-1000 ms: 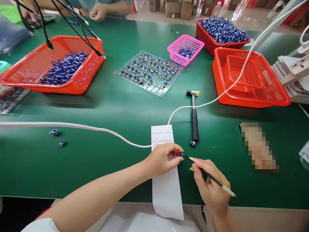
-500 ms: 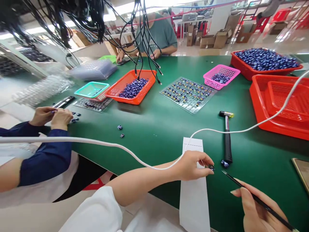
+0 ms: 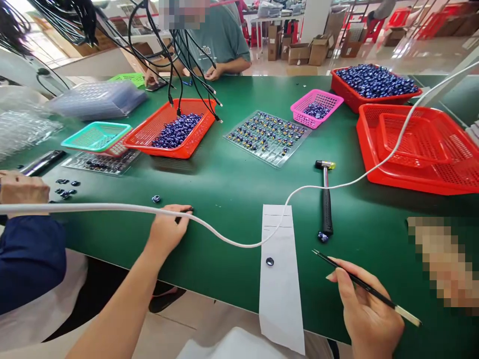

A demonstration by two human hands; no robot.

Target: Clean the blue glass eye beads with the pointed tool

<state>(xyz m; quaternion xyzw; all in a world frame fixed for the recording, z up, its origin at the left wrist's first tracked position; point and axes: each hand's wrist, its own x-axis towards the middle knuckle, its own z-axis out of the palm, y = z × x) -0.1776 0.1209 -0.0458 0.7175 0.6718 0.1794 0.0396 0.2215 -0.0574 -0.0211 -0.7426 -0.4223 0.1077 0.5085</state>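
Observation:
My left hand [image 3: 167,228] reaches out to the left under the white cable [image 3: 224,238], its fingertips pinched on a small dark bead [image 3: 189,210] on the green table [image 3: 224,184]. Another loose bead [image 3: 156,199] lies just beyond it. My right hand [image 3: 368,311] rests at the table's near edge, closed round a thin black brush [image 3: 364,286] that points up and left. A small blue bead [image 3: 269,261] lies on the white paper strip [image 3: 280,269] between my hands.
A small hammer [image 3: 327,197] lies right of the strip with a bead [image 3: 322,237] at its handle end. Behind are a clear tray of beads [image 3: 265,137], a pink basket [image 3: 316,107], red baskets [image 3: 419,144] [image 3: 170,127] and a teal one [image 3: 96,137]. A co-worker's hand [image 3: 22,189] is at left.
My left hand put the bead down on the paper strip and swung left to a loose bead. The brush tip drew back from the bead. My view turned left.

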